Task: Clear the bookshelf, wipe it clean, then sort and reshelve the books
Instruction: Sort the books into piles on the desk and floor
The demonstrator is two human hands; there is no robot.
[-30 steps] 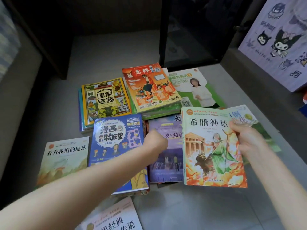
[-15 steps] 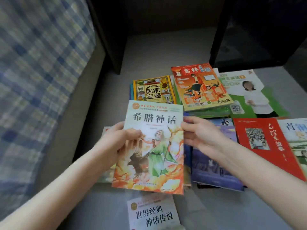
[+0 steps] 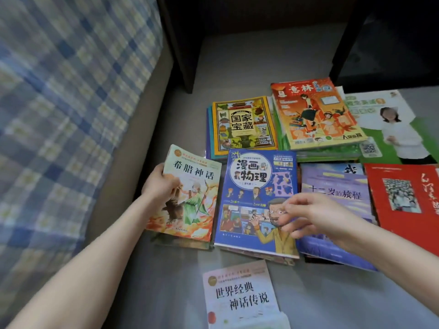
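Leftmost, checked blue bedding (image 3: 59, 115) borders the grey floor (image 3: 237, 62). Beside it the left hand (image 3: 158, 186) grips the upper left edge of 希腊神话 (image 3: 192, 205), held over another book. Next lie 漫画物理 (image 3: 251, 186), with 国家宝藏 (image 3: 243, 124) and 意林 (image 3: 316, 112) behind, and 世界经典神话传说 (image 3: 240, 298) nearest the camera. The right hand (image 3: 316, 217), blurred, hovers loose-fingered and holding nothing above 漫画物理 and the purple 十二岁的旅程 (image 3: 337, 184), hiding part of each. A red book (image 3: 403, 198) lies rightmost.

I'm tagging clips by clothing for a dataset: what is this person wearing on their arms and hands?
Nothing that shows. The left hand and right hand are ungloved, and the arms behind them are bare right to the frame's edge, with no sleeves in view. No watch, bracelet or ring is visible, though the right hand is blurred, so a thin ring there could go unseen.
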